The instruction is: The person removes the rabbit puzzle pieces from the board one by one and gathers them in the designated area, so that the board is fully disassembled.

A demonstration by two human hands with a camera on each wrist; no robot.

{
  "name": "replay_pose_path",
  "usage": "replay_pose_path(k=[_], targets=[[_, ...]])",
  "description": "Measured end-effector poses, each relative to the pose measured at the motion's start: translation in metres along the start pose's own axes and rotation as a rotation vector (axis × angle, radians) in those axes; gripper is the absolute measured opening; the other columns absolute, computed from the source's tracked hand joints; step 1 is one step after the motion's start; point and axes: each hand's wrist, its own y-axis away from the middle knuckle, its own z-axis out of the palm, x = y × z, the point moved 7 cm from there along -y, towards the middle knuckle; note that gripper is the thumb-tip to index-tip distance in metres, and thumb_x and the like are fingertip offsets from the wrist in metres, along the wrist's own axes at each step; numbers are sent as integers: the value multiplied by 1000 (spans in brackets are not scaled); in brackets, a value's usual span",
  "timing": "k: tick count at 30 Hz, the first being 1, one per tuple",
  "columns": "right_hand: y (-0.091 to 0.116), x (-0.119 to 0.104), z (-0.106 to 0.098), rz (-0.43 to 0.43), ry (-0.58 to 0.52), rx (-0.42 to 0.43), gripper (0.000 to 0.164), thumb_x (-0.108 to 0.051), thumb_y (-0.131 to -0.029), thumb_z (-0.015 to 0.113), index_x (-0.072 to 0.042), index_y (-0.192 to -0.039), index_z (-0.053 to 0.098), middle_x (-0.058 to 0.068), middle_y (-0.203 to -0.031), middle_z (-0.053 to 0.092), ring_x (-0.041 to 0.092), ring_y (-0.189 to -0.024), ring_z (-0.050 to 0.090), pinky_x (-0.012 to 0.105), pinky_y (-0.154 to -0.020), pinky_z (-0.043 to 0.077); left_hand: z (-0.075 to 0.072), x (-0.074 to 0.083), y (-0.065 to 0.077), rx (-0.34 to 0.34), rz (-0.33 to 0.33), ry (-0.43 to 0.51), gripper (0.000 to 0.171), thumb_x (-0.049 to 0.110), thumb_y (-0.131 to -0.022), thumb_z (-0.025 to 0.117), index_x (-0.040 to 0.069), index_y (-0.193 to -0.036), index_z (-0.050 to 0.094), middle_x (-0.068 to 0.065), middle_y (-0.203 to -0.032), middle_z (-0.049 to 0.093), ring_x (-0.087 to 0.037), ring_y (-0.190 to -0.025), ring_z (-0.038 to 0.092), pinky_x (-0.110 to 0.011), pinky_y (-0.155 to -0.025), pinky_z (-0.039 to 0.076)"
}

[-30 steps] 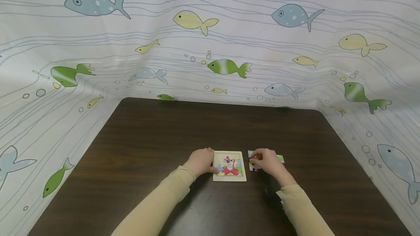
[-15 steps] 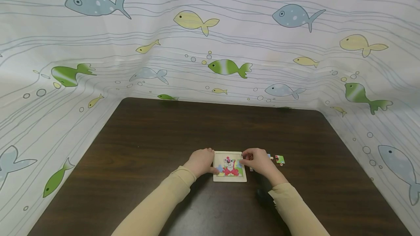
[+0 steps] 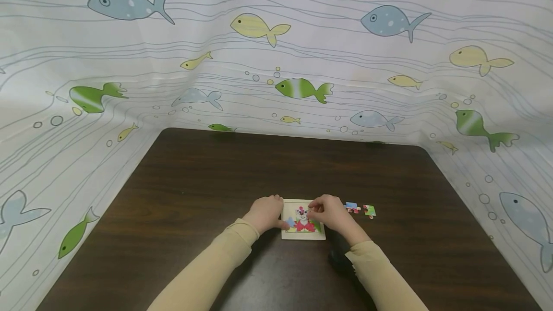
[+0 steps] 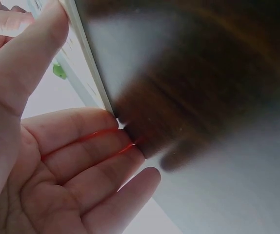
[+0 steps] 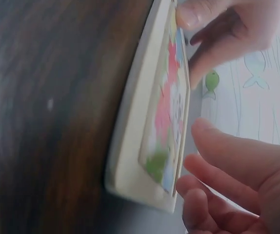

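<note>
A small square puzzle frame (image 3: 303, 235) with a pale wooden rim lies on the dark table, and a pink animal picture (image 3: 304, 227) fills part of it. My left hand (image 3: 264, 214) holds its left side, thumb on top and fingertips against the outer edge. Over the upper right part of the frame hovers my right hand (image 3: 331, 211), fingers bent toward the thumb. In the right wrist view, the right thumb (image 5: 218, 141) and fingers stand apart with no piece visible between them; a piece under the fingertips could be hidden. To its right lie a blue puzzle piece (image 3: 352, 207) and a green puzzle piece (image 3: 369, 210).
The dark brown wooden table (image 3: 207, 172) extends around the frame. A white cloth with printed fish (image 3: 302, 89) encloses it at the back and both sides. A dark, blurred shape (image 3: 340, 259) is under the right wrist.
My right hand has moved left from the loose pieces to above the frame's right part, uncovering the blue piece. The left hand has stayed on the frame.
</note>
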Motion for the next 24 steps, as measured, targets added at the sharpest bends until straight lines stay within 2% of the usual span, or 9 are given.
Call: replay_pose_path(k=[6, 11, 17, 22, 24], targets=[[-5, -3, 8, -3, 17, -29, 30, -18, -75, 81, -5, -101, 73, 0, -81, 57, 13, -70, 49, 27, -62, 45, 1, 1, -2, -4, 2, 5, 77, 56, -70, 76, -1, -120, 62, -13, -122, 63, -25, -100, 65, -35, -76, 55], [-7, -8, 13, -25, 23, -38, 29, -16, -75, 80, -5, -101, 72, 1, -82, 56, 12, -69, 49, 26, -59, 44, 0, 1, -1, -1, 5, 9, 78, 56, -70, 76, -2, -120, 62, -14, -123, 63, -26, -100, 66, -35, -76, 55], [-6, -16, 15, -68, 34, -36, 28, -16, -76, 80, -4, -100, 72, 2, -81, 56, 11, -68, 50, 25, -58, 44, -1, 1, -1, 14, 4, 2, 75, 56, -69, 77, -1, -115, 64, -12, -113, 66, -25, -90, 67, -35, -73, 56], [-6, -17, 17, -40, 27, -48, 38, -21, -75, 81, -4, -108, 70, 1, -80, 55, 12, -67, 48, 24, -58, 44, -1, 0, -1, 22, 2, -6, 74, 57, -68, 77, -1, -113, 65, -11, -104, 66, -24, -84, 67, -35, -70, 56], [-6, -17, 18, -30, 25, -54, 41, -21, -75, 81, -5, -110, 69, 1, -81, 54, 12, -67, 48, 24, -58, 44, -1, 0, -1, 21, 2, -9, 75, 57, -68, 77, -1, -114, 64, -11, -106, 66, -24, -85, 67, -35, -71, 56]])
